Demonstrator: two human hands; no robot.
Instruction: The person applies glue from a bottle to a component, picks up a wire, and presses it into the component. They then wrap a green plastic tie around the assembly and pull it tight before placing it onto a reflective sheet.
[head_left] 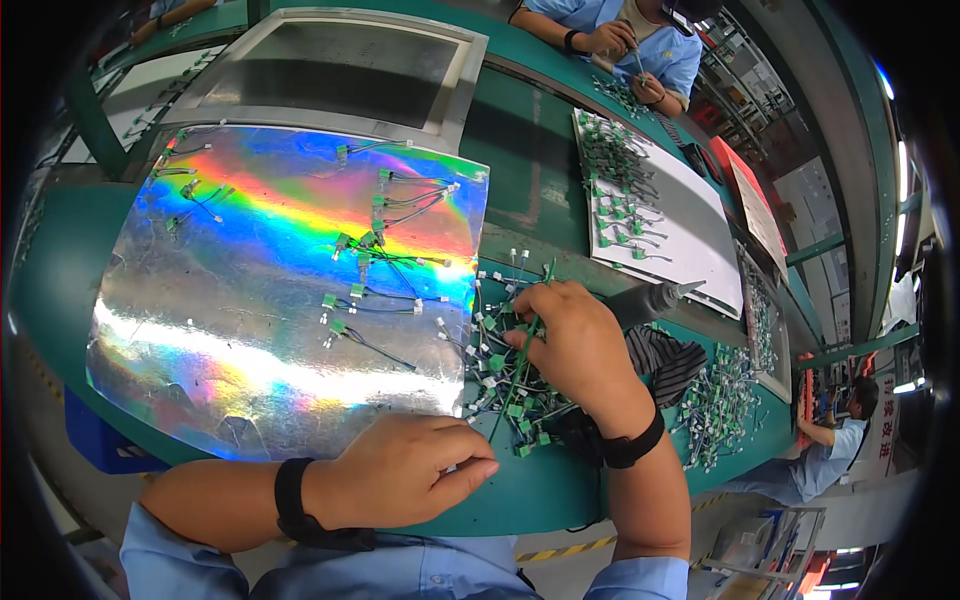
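Right hand grips a thin green stick over wired connectors; left hand, curled, grip hidden, is at the table's near edge.

This looks like a factory workshop, set up for small electronic assembly. Under and around the right grip, a long green tabletop carries a loose pile of wired connectors; beyond it, to the right, a white board bears rows of similar parts. Farther ahead of the grip, a co-worker in blue handles small pieces. Well to its right are another person in blue and strip lights; striped floor tape runs below the near edge.
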